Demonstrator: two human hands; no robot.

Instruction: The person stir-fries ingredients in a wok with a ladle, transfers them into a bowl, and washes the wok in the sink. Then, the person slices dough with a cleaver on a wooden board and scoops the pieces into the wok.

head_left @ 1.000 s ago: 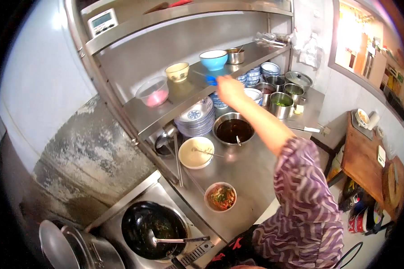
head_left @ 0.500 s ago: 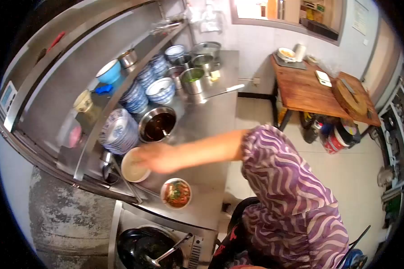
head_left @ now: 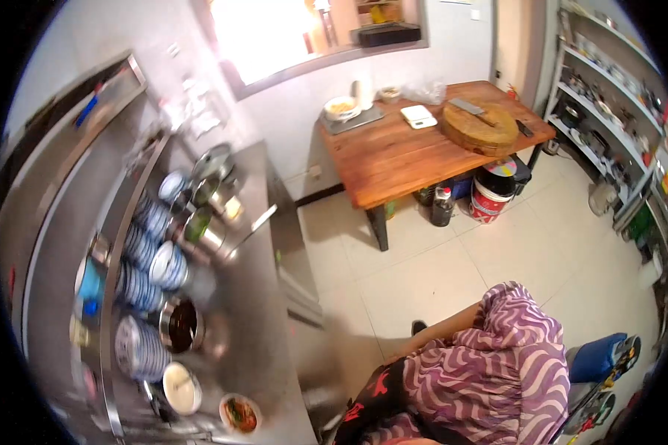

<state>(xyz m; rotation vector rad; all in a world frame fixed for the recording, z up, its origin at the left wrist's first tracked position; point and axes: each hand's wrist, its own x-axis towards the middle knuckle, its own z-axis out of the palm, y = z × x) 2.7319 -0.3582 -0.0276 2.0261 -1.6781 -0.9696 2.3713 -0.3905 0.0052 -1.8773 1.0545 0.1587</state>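
Observation:
My right forearm (head_left: 449, 328) reaches down and forward from a purple wavy-patterned sleeve, beside the steel counter (head_left: 263, 334). The black apron hides my right hand. At the bottom edge only a sliver of skin shows, perhaps my left hand (head_left: 414, 441); its fingers cannot be made out. On the counter's near end are a white container (head_left: 182, 388) with pale contents and a bowl of red and green food (head_left: 240, 414). Neither is touched by a hand. Behind them sits a steel pot of dark sauce (head_left: 180, 325).
Stacked blue-and-white bowls (head_left: 139, 348) line the counter's left side, under a steel shelf. A wooden table (head_left: 378, 163) holds a round chopping board (head_left: 479, 130) with a cleaver, plus a white scale (head_left: 418, 117). Buckets stand below; racks (head_left: 608, 111) are at right.
My right hand has drawn back from the white container to beside my body. The view has swung right, showing more of the table, floor and racks; the stove has left view.

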